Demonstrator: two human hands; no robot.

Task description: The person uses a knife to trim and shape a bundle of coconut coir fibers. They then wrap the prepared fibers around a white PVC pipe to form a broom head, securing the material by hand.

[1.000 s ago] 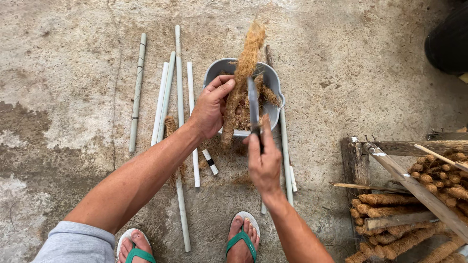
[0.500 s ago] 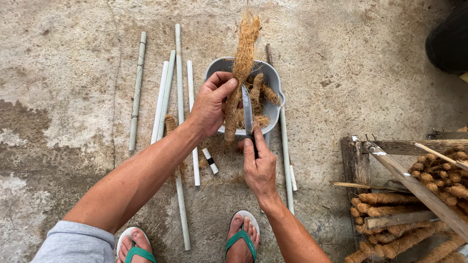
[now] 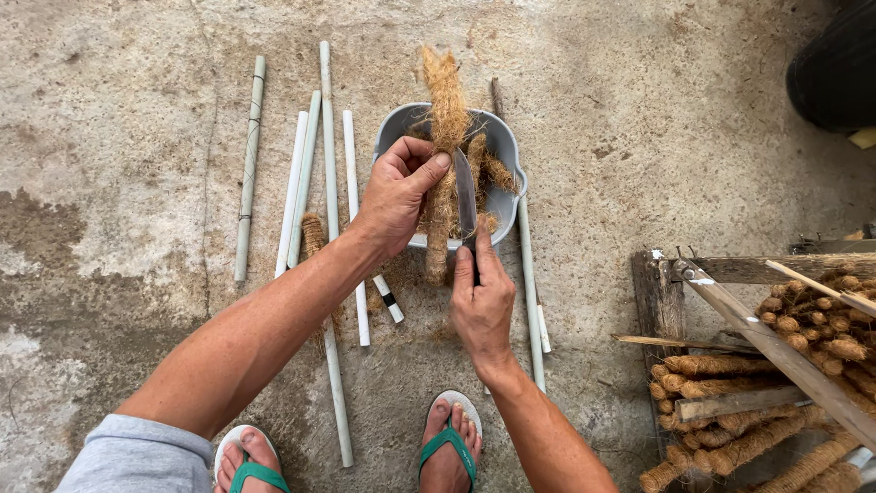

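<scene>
1. Left hand (image 3: 397, 192): closed around a fibre-wrapped stick (image 3: 444, 155), thumb and fingers pinching it near its middle; the stick stands nearly upright over the bowl, its lower end reaching down in front of the near rim.
2. Right hand (image 3: 482, 306): gripping the handle of a knife (image 3: 466, 205), forefinger stretched along it; the blade points away from the person and lies against the right side of the stick.
3. Bowl (image 3: 507, 151): grey, round, on the concrete floor (image 3: 666, 119); holds several short fibre-wrapped pieces (image 3: 497, 172).
4. White pipes (image 3: 301, 183): a row of thin lengths lying side by side on the floor left of the bowl; one more (image 3: 529, 292) lies to the right of the bowl, running toward the person.
5. Wooden crate (image 3: 730, 274): at the right edge, stacked with finished fibre-wrapped sticks (image 3: 730, 447).
6. Feet: in green-strapped sandals (image 3: 447, 438), at the bottom edge, below the hands.
</scene>
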